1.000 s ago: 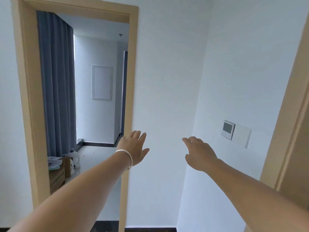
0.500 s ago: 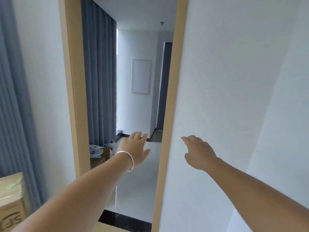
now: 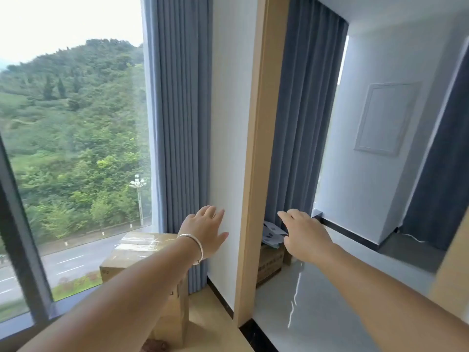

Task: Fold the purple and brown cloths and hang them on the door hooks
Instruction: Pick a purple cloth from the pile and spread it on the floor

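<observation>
Neither cloth nor any door hook is in view. My left hand (image 3: 205,231), with a silver bangle on the wrist, is stretched out in front of me with straight fingers and holds nothing. My right hand (image 3: 303,233) reaches forward at the same height, fingers relaxed, also holding nothing. Both hands hover in the air in front of a white wall end (image 3: 228,138) and a wooden door frame (image 3: 261,153).
A big window (image 3: 73,148) fills the left, with grey-blue curtains (image 3: 177,118) beside it. A cardboard box (image 3: 142,252) stands below my left arm. Through the doorway lie a glossy white floor (image 3: 317,301), another box (image 3: 270,261) with papers on top, and a second curtain (image 3: 302,118).
My view has swung left: the doorway slid from the centre to the right, and the window and cardboard box came into sight. Both hands kept the same outstretched pose.
</observation>
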A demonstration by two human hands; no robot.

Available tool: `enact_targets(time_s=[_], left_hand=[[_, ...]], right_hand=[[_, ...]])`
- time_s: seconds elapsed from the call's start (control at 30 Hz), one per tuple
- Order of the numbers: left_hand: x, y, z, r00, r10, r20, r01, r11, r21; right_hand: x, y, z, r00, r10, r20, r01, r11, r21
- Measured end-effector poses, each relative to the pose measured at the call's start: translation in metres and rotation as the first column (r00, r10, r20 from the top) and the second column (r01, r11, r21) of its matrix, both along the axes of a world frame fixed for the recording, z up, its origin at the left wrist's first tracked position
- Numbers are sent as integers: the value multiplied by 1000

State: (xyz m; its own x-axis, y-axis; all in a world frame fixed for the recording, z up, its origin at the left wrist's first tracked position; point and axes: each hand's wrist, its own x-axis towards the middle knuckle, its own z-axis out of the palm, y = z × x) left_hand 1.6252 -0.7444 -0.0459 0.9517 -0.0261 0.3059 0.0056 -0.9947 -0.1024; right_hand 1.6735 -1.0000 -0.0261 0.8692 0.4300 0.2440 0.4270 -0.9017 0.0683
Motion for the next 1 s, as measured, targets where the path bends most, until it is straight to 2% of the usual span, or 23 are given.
enact_targets(time_s=[0.3,0.43,0.57,0.67,0.8,1.0], left_hand=[[-14,160,-36,932,353,-81,-355,935,-7],[-16,242,-55,882,457,-114,-461,887,-5],[-15,329,-86,840,522,-147,-531,847,-25],[-11,389,-124,811,551,-197,-565,825,-21],[-12,452,-190,776,559,-293,-605,791,-91],[-22,505,-313,684,552,-476,-669,735,-108]], right_hand=[[57,193,-34,918,388,-86,-385,922,40],[69,290,-55,863,493,-109,-492,870,43],[83,391,-82,812,547,-202,-556,831,16],[97,460,-115,783,554,-283,-583,812,-23],[110,536,-177,733,562,-383,-622,782,-43],[116,607,-295,657,539,-527,-668,741,-74]])
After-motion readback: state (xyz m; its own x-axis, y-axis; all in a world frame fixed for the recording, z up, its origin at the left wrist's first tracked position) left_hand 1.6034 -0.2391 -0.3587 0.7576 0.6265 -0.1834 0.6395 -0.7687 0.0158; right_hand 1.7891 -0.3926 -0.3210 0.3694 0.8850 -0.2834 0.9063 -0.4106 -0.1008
